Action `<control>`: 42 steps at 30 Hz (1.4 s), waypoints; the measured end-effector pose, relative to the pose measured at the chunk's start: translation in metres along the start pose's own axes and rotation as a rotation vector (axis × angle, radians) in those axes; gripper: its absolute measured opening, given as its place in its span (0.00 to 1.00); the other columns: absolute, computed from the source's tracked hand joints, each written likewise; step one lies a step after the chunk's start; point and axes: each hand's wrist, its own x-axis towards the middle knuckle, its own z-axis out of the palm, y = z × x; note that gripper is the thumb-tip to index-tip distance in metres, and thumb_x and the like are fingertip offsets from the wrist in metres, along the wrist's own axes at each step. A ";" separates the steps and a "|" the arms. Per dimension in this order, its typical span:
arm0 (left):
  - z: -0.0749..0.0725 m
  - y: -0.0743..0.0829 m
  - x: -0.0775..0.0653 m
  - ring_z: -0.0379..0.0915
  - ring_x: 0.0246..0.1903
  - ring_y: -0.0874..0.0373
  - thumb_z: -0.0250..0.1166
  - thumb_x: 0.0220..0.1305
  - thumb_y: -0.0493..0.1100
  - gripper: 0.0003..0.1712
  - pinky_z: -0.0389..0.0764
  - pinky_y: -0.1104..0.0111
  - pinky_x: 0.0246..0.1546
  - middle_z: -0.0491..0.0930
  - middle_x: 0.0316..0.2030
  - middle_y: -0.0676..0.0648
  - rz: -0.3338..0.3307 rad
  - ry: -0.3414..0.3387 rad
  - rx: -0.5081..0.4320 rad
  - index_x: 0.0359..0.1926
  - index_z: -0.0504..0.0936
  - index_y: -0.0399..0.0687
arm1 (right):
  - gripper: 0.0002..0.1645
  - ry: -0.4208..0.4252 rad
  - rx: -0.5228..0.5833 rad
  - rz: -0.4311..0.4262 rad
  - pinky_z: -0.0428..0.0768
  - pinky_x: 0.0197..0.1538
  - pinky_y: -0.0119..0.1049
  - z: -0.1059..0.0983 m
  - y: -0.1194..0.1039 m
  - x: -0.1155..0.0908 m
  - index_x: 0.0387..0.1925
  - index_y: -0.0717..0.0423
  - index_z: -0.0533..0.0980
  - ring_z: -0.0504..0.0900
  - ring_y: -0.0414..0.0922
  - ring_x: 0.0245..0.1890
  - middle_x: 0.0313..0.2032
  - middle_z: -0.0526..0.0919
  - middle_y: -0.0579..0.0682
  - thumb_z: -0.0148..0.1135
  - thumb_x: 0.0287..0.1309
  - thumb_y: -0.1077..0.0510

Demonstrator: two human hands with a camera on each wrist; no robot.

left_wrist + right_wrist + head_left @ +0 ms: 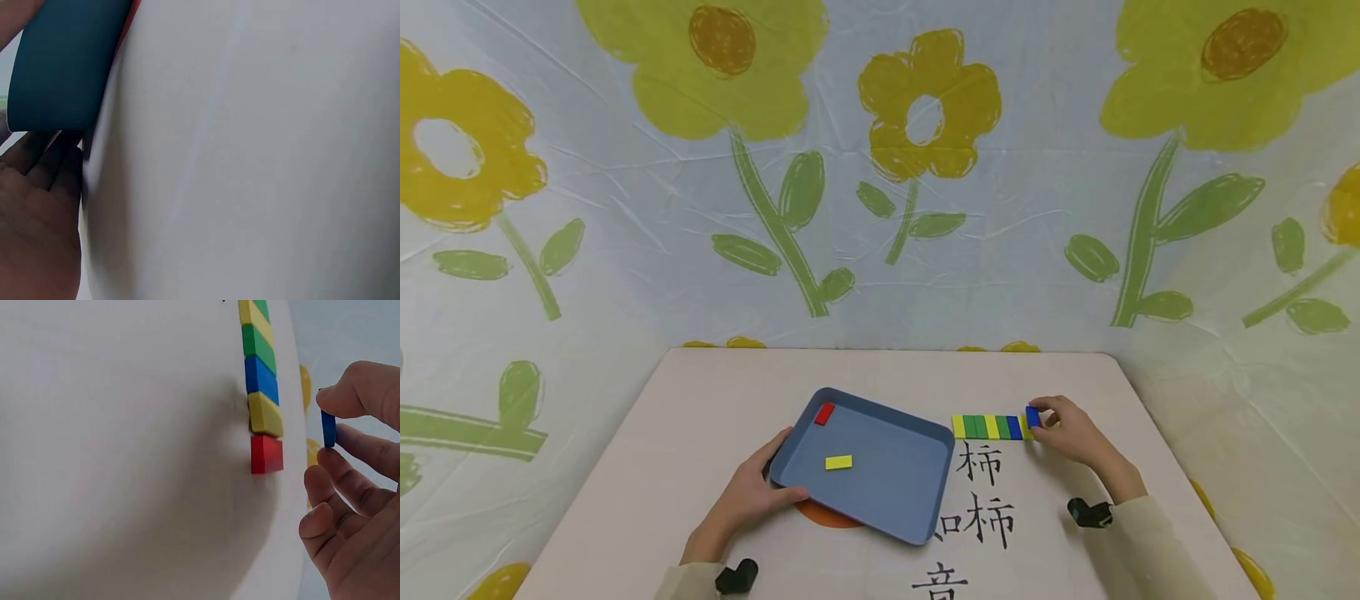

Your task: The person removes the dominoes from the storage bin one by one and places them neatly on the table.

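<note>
A blue-grey rectangular tray (887,492) is gripped at its left corner by my left hand (747,493), thumb at the near rim, other fingers partly under it. On the tray lie a red block (824,413) and a yellow block (838,462). My right hand (1072,432) pinches a small blue block (329,428) between thumb and fingertips, raised above the right end of a block row (981,427). That row is green, yellow and blue, and ends in a red block (266,454) seen in the right wrist view.
Large black printed characters (988,521) mark the pale table (647,467) right of the tray. Part of an orange-red printed shape (827,515) shows under the tray's near edge. A flowered cloth (1000,250) hangs behind and at both sides.
</note>
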 end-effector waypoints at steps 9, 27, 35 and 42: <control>-0.001 0.000 0.001 0.56 0.77 0.38 0.80 0.49 0.64 0.63 0.62 0.40 0.74 0.61 0.78 0.43 0.010 -0.014 0.001 0.81 0.57 0.64 | 0.29 -0.026 -0.006 0.020 0.78 0.38 0.38 -0.006 0.016 -0.002 0.58 0.69 0.76 0.78 0.53 0.42 0.51 0.79 0.66 0.70 0.56 0.61; 0.000 0.002 -0.001 0.54 0.78 0.39 0.80 0.48 0.64 0.62 0.60 0.39 0.74 0.60 0.78 0.45 -0.025 -0.015 -0.025 0.81 0.57 0.66 | 0.28 -0.052 -0.041 0.009 0.81 0.41 0.44 -0.001 0.048 0.005 0.56 0.69 0.77 0.76 0.53 0.40 0.46 0.79 0.63 0.68 0.51 0.65; 0.000 0.001 0.000 0.55 0.77 0.39 0.80 0.49 0.64 0.62 0.61 0.39 0.74 0.61 0.78 0.45 -0.026 -0.014 -0.019 0.81 0.57 0.66 | 0.27 -0.025 -0.061 0.018 0.77 0.39 0.40 0.002 0.045 0.004 0.56 0.68 0.78 0.73 0.52 0.39 0.46 0.78 0.63 0.68 0.51 0.66; 0.000 0.000 0.000 0.54 0.78 0.39 0.80 0.48 0.65 0.63 0.60 0.40 0.74 0.61 0.78 0.45 -0.029 -0.015 -0.022 0.81 0.57 0.68 | 0.28 -0.016 -0.065 0.032 0.75 0.38 0.39 0.005 0.042 0.002 0.57 0.67 0.78 0.72 0.52 0.39 0.45 0.77 0.62 0.68 0.52 0.66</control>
